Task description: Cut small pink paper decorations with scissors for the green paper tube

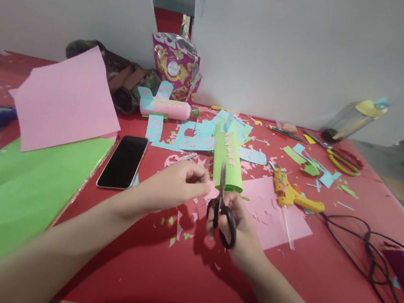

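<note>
In my right hand (239,222) is a pair of black-handled scissors (227,225), blades pointing away from me and fingers through the loops. My left hand (186,184) pinches a small piece of pink paper (212,191) beside the blades. Just beyond both hands lies a green paper-covered cylinder (228,163) with a row of pink paper bits along its top and blue, pink-spotted paper wings (197,143) at its sides. A second, pink-wrapped bottle (166,109) with blue paper fins lies farther back on the left.
A phone (123,163), pink sheets (68,102) and green sheets (27,192) lie left. A yellow glue gun (295,197) with a black cord (366,237), pliers (343,160) and a clear bottle (348,124) are right. Paper scraps litter the red table (153,285); a snack bag (176,67) stands behind.
</note>
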### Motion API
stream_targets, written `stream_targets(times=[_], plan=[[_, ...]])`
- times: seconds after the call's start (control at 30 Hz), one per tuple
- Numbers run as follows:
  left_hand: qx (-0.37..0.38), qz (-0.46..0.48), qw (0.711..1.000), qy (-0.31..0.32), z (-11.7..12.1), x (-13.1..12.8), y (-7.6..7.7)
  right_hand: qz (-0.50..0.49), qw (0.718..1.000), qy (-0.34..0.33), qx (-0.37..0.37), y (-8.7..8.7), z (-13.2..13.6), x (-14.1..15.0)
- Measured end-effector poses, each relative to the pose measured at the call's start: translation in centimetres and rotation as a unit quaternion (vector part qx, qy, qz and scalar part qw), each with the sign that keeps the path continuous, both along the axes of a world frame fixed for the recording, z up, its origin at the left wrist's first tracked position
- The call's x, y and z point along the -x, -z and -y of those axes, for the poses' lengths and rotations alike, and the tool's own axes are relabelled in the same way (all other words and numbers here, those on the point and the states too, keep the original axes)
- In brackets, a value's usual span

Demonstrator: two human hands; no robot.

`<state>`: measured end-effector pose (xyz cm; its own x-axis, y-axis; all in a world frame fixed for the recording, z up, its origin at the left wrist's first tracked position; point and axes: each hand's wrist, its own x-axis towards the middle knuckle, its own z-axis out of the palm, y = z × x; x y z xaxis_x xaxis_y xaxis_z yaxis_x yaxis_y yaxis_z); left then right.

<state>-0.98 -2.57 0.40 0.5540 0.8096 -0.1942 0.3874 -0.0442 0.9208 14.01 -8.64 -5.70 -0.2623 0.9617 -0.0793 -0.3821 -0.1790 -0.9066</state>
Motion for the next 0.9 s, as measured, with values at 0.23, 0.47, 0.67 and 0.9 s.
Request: stream_targets(times=[0.23,0.47,0.67,0.9], plan=[[-0.029,-0.106,0.98,0.168,-0.2,0.6,-0.3,0.004,0.998,0.058,-0.027,-0.3,-0.2,-0.1],[-0.044,-0.086,0.965,0.244,0.1,0.3,0.4,0.053,0.997,0.059,-0.021,-0.6,-0.2,0.0],[-0.066,-0.09,0.966,0.232,0.2,0.4,0.7,0.075,0.995,0.056,-0.018,-0.8,-0.1,0.0],[-0.072,-0.113,0.977,0.167,0.3,0.2,0.5,0.085,0.994,0.073,-0.013,-0.6,-0.2,0.1]])
